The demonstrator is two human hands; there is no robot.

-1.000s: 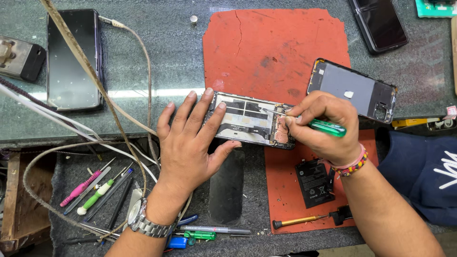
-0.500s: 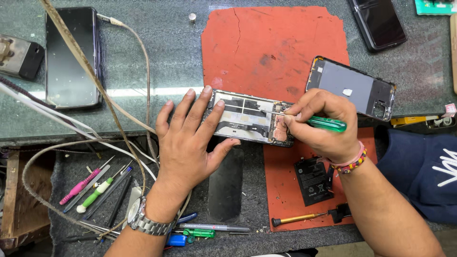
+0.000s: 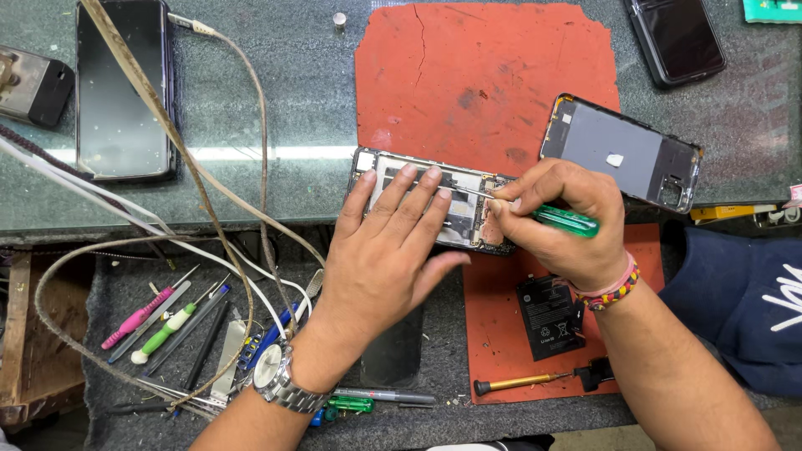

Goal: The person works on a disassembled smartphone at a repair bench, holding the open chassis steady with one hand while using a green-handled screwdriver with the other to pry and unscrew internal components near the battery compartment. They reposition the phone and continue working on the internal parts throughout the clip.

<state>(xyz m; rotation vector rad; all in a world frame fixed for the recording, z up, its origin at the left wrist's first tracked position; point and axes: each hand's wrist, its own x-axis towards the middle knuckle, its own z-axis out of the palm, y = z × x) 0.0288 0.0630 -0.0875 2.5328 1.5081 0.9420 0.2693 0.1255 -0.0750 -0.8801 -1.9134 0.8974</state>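
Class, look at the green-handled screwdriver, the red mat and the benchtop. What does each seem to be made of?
Screwdriver: translucent green handle, probably plastic; thin grey shaft, likely steel.
Red mat: matte, cracked and ragged-edged, probably rubber or silicone.
Benchtop: speckled grey-green, glossy enough to mirror a strip light; polished stone or glass over it, I cannot tell which.

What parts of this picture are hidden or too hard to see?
All in the head view:
- The middle of the opened phone: the left hand lies flat over it.
- The tip of the green-handled screwdriver: too thin to show exactly where it touches; the right hand wraps the handle.
- The black battery: its label is too small.
- The dark phone and green board: cut off by the top edge.
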